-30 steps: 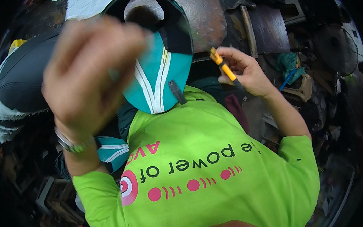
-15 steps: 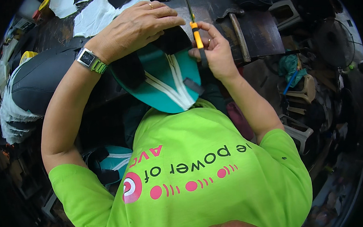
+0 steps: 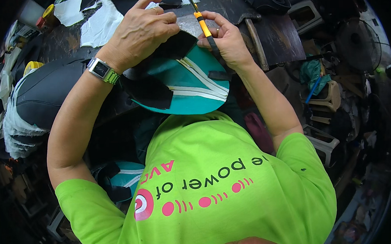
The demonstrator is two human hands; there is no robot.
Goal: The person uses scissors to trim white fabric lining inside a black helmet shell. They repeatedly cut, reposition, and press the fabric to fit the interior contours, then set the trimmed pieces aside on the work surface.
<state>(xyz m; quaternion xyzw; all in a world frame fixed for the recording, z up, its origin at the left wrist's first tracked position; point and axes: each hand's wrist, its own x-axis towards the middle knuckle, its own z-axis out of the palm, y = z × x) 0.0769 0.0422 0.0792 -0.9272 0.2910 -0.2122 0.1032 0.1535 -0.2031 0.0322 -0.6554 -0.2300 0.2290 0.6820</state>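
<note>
A curved teal cover (image 3: 198, 97) with white stripes and black patches rests between my body and the dark worktable. My left hand (image 3: 147, 28) bends over its far black edge, with the index finger raised and the other fingers curled in; the thumb is hidden. My right hand (image 3: 231, 41) is closed around a slim tool (image 3: 204, 25) with an orange and black handle, beside the cover's far right edge. The tool's thin dark shaft points away from me and leaves the picture at the top, so its kind does not show.
White cloth scraps (image 3: 102, 27) lie on the worktable. A bar with a wooden handle (image 3: 257, 44) sits at its right edge. To the left is a black padded form (image 3: 41, 93). Another teal piece (image 3: 122, 175) lies below my left arm. A fan (image 3: 359, 47) and stools stand at right.
The teal cover has turned, its striped point swinging to the right. My left hand has shifted left and its index finger has lifted. My right hand and the tool have moved slightly left.
</note>
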